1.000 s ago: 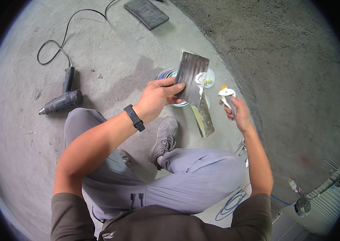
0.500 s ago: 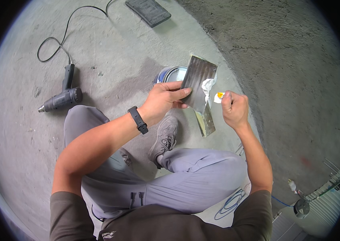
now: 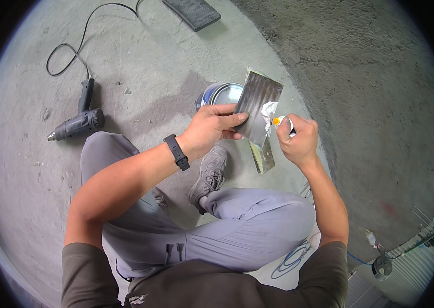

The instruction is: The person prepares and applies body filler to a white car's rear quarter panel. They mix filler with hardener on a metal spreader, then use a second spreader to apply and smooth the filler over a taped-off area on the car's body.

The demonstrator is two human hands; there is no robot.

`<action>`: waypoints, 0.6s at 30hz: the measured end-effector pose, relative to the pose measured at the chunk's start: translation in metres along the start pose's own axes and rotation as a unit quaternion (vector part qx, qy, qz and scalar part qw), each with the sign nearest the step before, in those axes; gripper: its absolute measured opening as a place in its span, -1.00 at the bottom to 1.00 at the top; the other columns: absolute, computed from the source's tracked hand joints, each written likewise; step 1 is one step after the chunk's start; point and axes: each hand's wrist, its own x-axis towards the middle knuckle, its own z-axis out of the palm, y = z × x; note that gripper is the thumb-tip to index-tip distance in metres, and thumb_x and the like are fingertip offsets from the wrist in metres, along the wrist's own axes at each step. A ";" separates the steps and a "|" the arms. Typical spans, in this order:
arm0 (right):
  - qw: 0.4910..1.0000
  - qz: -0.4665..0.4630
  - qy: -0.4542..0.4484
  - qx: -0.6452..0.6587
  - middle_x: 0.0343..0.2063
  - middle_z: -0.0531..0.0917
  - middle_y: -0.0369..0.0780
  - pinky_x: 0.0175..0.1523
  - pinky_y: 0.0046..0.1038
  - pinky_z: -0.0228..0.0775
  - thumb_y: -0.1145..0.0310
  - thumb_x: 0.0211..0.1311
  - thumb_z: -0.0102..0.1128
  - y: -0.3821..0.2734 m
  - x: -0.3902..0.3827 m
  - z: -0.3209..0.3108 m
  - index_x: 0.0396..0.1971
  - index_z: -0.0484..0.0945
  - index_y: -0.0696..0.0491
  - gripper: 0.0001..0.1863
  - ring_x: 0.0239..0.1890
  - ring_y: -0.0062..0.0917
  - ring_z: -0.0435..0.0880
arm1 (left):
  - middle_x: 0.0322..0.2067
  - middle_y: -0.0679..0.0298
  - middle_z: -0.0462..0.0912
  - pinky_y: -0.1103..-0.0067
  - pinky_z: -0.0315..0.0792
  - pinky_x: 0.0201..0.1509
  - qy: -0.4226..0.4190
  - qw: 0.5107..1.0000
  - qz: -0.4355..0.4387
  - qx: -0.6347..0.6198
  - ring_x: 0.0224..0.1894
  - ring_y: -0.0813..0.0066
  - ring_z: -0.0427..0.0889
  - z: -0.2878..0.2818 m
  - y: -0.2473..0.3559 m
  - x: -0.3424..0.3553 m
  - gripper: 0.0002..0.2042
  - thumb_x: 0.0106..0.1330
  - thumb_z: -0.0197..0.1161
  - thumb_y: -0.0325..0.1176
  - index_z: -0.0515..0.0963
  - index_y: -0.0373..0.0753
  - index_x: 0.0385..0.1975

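Note:
My left hand (image 3: 216,122) grips a dark, streaked flat plate (image 3: 258,97) by its left edge, thumb on top. A lump of white paste (image 3: 269,109) clings to the plate's right side. Beneath the plate, a second flat strip (image 3: 263,158) with a pale yellowish edge sticks out toward me; what joins the two is hidden. My right hand (image 3: 300,139) is closed around a small white tube (image 3: 283,122) with a yellow-orange tip pointing left, close to the paste. Most of the tube is hidden in the fist.
Behind the plate stands a round blue can (image 3: 208,96) with a metal top. A heat gun (image 3: 78,123) lies at the left, its black cord (image 3: 80,46) running back. A dark slab (image 3: 194,11) sits at the far edge. Coiled blue cable (image 3: 291,262) lies near my right knee.
My right hand has turned, bringing the tube's yellow-orange tip leftward to the paste. My left hand and the plate have shifted slightly right in view.

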 end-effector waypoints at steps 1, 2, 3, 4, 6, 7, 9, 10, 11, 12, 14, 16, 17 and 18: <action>1.000 -0.005 0.004 0.014 -0.75 0.32 -0.06 -0.55 -0.27 0.12 0.34 0.31 0.21 0.001 0.000 0.001 -0.67 0.33 0.16 -0.61 -0.74 -0.21 0.29 | -0.25 0.43 0.66 0.60 0.59 -0.11 -0.001 1.000 0.000 -0.004 -0.23 0.67 0.61 0.000 0.000 0.000 -0.87 0.54 0.27 -0.35 0.71 -0.23 -0.13; 1.000 -0.012 0.006 0.013 -0.75 0.31 -0.06 -0.55 -0.26 0.12 0.35 0.30 0.21 0.001 0.000 0.001 -0.67 0.33 0.16 -0.61 -0.74 -0.21 0.29 | -0.26 0.43 0.66 0.60 0.59 -0.11 0.004 1.000 -0.004 -0.004 -0.23 0.68 0.61 -0.001 0.000 0.001 -0.87 0.54 0.27 -0.35 0.71 -0.23 -0.14; 1.000 -0.019 0.008 0.012 -0.75 0.31 -0.06 -0.55 -0.26 0.12 0.36 0.30 0.21 0.001 0.001 0.002 -0.67 0.32 0.16 -0.61 -0.74 -0.20 0.28 | -0.26 0.43 0.66 0.61 0.59 -0.11 -0.001 1.000 -0.002 -0.009 -0.23 0.68 0.61 -0.001 0.000 0.001 -0.87 0.54 0.27 -0.35 0.71 -0.23 -0.14; 1.000 -0.026 0.010 0.011 -0.75 0.31 -0.06 -0.55 -0.26 0.12 0.36 0.29 0.21 0.001 0.001 0.003 -0.67 0.32 0.16 -0.62 -0.74 -0.20 0.28 | -0.26 0.43 0.66 0.61 0.58 -0.11 -0.001 1.000 -0.004 -0.010 -0.23 0.68 0.61 -0.001 0.000 0.002 -0.87 0.54 0.27 -0.35 0.71 -0.23 -0.15; 0.999 -0.036 0.010 0.003 -0.74 0.33 -0.05 -0.55 -0.23 0.14 0.38 0.28 0.20 0.002 0.002 0.003 -0.67 0.32 0.15 -0.64 -0.73 -0.15 0.33 | -0.26 0.43 0.67 0.61 0.58 -0.11 -0.001 1.000 -0.008 -0.012 -0.23 0.67 0.61 -0.001 0.000 0.003 -0.87 0.54 0.27 -0.35 0.71 -0.22 -0.14; 0.999 -0.043 0.012 0.001 -0.74 0.34 -0.05 -0.55 -0.22 0.15 0.39 0.28 0.20 0.001 0.003 0.003 -0.66 0.32 0.15 -0.64 -0.73 -0.14 0.34 | -0.25 0.42 0.68 0.61 0.58 -0.11 -0.001 1.000 -0.010 -0.013 -0.23 0.67 0.62 -0.001 0.000 0.003 -0.87 0.54 0.27 -0.35 0.71 -0.22 -0.14; 0.998 -0.054 0.015 -0.011 -0.74 0.38 -0.06 -0.56 -0.22 0.19 0.41 0.26 0.22 0.002 0.003 0.003 -0.66 0.34 0.15 -0.66 -0.72 -0.13 0.39 | -0.24 0.42 0.69 0.61 0.58 -0.11 0.000 1.000 -0.014 -0.016 -0.23 0.67 0.62 -0.001 -0.001 0.003 -0.87 0.54 0.27 -0.35 0.72 -0.22 -0.13; 0.998 -0.059 0.016 -0.021 -0.75 0.42 -0.07 -0.57 -0.22 0.23 0.43 0.24 0.24 0.002 0.003 0.003 -0.66 0.35 0.14 -0.67 -0.72 -0.14 0.43 | -0.23 0.41 0.70 0.61 0.58 -0.11 0.002 1.000 -0.016 -0.019 -0.22 0.67 0.62 -0.001 -0.001 0.003 -0.86 0.54 0.27 -0.35 0.72 -0.23 -0.12; 0.997 -0.067 0.020 -0.039 -0.75 0.45 -0.08 -0.58 -0.22 0.27 0.45 0.22 0.25 0.002 0.003 0.003 -0.66 0.36 0.14 -0.69 -0.73 -0.14 0.46 | -0.22 0.41 0.70 0.61 0.58 -0.11 0.000 1.000 -0.017 -0.022 -0.22 0.67 0.63 -0.001 -0.001 0.003 -0.86 0.54 0.27 -0.35 0.72 -0.23 -0.11; 0.997 -0.071 0.021 -0.035 -0.75 0.45 -0.08 -0.59 -0.22 0.27 0.45 0.21 0.26 0.003 0.003 0.003 -0.66 0.36 0.14 -0.69 -0.73 -0.15 0.47 | -0.21 0.40 0.71 0.62 0.58 -0.11 0.000 0.999 -0.021 -0.024 -0.21 0.67 0.63 -0.001 -0.002 0.003 -0.86 0.54 0.27 -0.35 0.72 -0.22 -0.09; 0.994 -0.087 0.035 -0.052 -0.75 0.46 -0.09 -0.60 -0.23 0.27 0.45 0.20 0.26 0.003 0.002 0.003 -0.66 0.36 0.13 -0.69 -0.73 -0.17 0.47 | -0.19 0.40 0.72 0.63 0.57 -0.11 -0.002 0.999 -0.026 -0.028 -0.20 0.67 0.63 -0.001 -0.002 0.004 -0.85 0.54 0.26 -0.34 0.72 -0.22 -0.07; 0.991 -0.107 0.040 -0.063 -0.75 0.44 -0.14 -0.62 -0.25 0.27 0.46 0.20 0.26 0.004 0.001 0.004 -0.65 0.33 0.09 -0.69 -0.75 -0.20 0.46 | -0.18 0.39 0.73 0.64 0.57 -0.11 -0.006 0.999 -0.028 -0.031 -0.19 0.68 0.64 -0.001 -0.002 0.004 -0.84 0.55 0.25 -0.34 0.72 -0.22 -0.05; 0.990 -0.116 0.040 -0.069 -0.76 0.42 -0.15 -0.63 -0.25 0.26 0.46 0.20 0.26 0.005 0.000 0.004 -0.65 0.33 0.08 -0.69 -0.76 -0.22 0.45 | -0.18 0.39 0.73 0.65 0.57 -0.11 -0.005 0.999 -0.030 -0.032 -0.19 0.68 0.64 -0.001 -0.002 0.004 -0.84 0.55 0.25 -0.34 0.72 -0.21 -0.05; 0.988 -0.126 0.043 -0.079 -0.77 0.41 -0.17 -0.64 -0.26 0.25 0.46 0.20 0.27 0.005 0.000 0.005 -0.65 0.33 0.07 -0.69 -0.76 -0.23 0.44 | -0.18 0.39 0.73 0.65 0.57 -0.10 -0.009 0.999 -0.029 -0.037 -0.19 0.68 0.64 -0.002 -0.002 0.004 -0.83 0.56 0.24 -0.34 0.72 -0.21 -0.04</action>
